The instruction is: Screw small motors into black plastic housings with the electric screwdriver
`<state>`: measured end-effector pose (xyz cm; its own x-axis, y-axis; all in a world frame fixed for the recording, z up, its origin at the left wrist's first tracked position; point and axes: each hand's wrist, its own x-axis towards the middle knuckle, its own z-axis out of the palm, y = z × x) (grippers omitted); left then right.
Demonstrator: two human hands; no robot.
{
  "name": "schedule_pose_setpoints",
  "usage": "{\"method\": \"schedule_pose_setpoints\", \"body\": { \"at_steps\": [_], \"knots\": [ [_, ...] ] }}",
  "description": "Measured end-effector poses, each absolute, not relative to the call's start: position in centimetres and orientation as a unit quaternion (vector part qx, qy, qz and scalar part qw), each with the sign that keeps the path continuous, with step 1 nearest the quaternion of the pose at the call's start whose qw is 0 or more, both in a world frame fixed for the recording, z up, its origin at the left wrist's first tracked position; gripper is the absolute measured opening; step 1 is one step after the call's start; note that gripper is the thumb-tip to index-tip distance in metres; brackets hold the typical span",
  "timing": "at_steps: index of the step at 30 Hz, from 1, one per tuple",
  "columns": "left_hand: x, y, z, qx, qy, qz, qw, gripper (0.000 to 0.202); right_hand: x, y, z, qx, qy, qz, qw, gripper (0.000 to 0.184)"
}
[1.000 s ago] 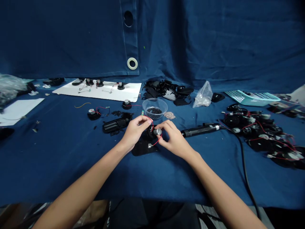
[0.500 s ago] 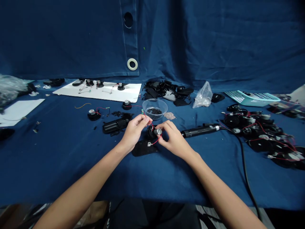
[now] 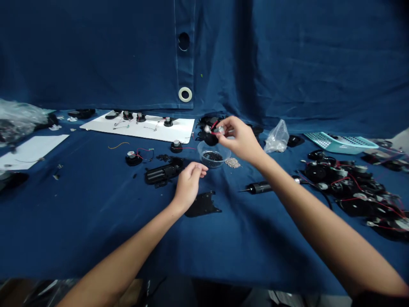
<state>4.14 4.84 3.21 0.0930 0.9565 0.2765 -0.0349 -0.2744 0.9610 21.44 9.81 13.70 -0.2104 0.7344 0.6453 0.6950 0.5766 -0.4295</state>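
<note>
At the far left of the bench (image 3: 96, 238), covered in dark blue cloth, a crumpled clear plastic bag (image 3: 24, 119) lies behind a flat white sheet (image 3: 35, 149). Next comes a long white board (image 3: 172, 133) carrying several small black parts with silver tops, and nearer, a round black part with a silver cap and red wire (image 3: 133, 158) sits near a dark ribbed plastic casing (image 3: 162, 172). The left hand (image 3: 189, 185) has its fingers curled in toward the thumb — whether anything is between them I cannot tell — beside a thin flat black plate (image 3: 203, 204). Past it stands a round clear plastic bowl (image 3: 226, 156) of small black bits, with a little heap of pale metallic pieces (image 3: 233, 162) alongside. The right hand (image 3: 239, 138) pinches a black disc-like part with silver pieces and a red wire (image 3: 210, 139), held up by the bowl's far rim. Under that forearm lies a slim black screwdriver (image 3: 257, 187); rightmost are a turquoise perforated basket (image 3: 345, 147) and a jumble of wired round black parts (image 3: 354, 207).
</note>
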Motion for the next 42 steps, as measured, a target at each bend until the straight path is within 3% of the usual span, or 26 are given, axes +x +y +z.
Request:
{"method": "schedule_pose_setpoints", "body": {
  "at_steps": [4, 7, 12, 16, 23, 28, 31, 36, 42],
  "knots": [
    [4.7, 4.0, 2.7, 0.655, 0.393, 0.494, 0.415, 0.026, 19.3, 18.1, 14.5, -0.556, -0.804, -0.004, 0.210, 0.027],
    [4.8, 3.5, 2.7, 0.707, 0.381, 0.462, 0.377, 0.026, 17.3, 22.7, 13.1, -0.564, -0.821, 0.007, 0.093, 0.029],
    [4.5, 3.6, 2.4, 0.753, 0.373, 0.428, 0.332, 0.025, 15.1, 26.7, 10.4, -0.573, -0.817, 0.040, -0.048, 0.025],
    [4.3, 4.0, 1.9, 0.768, 0.375, 0.415, 0.312, 0.023, 14.2, 27.7, 9.2, -0.585, -0.800, 0.079, -0.111, 0.023],
    [3.0, 3.2, 5.3, 0.795, 0.365, 0.423, 0.236, 0.025, 13.7, 26.6, 9.7, -0.565, -0.810, 0.125, -0.092, 0.029],
    [-5.8, 5.9, 9.0, 0.701, 0.458, 0.530, 0.132, 0.027, 15.6, 24.3, 10.9, -0.536, -0.841, 0.080, 0.007, 0.034],
    [-12.9, 10.3, 7.5, 0.634, 0.590, 0.500, 0.016, 0.033, 16.9, 21.5, 12.1, -0.514, -0.851, 0.078, 0.077, 0.029],
    [-18.8, 15.4, 2.4, 0.737, 0.620, 0.264, 0.059, 0.057, 18.2, 15.4, 13.4, -0.453, -0.851, 0.130, 0.232, 0.023],
    [-17.8, 16.3, 1.7, 0.754, 0.599, 0.263, 0.064, 0.040, 19.2, 10.7, 13.4, -0.455, -0.840, 0.128, 0.264, 0.023]
  ]
}}
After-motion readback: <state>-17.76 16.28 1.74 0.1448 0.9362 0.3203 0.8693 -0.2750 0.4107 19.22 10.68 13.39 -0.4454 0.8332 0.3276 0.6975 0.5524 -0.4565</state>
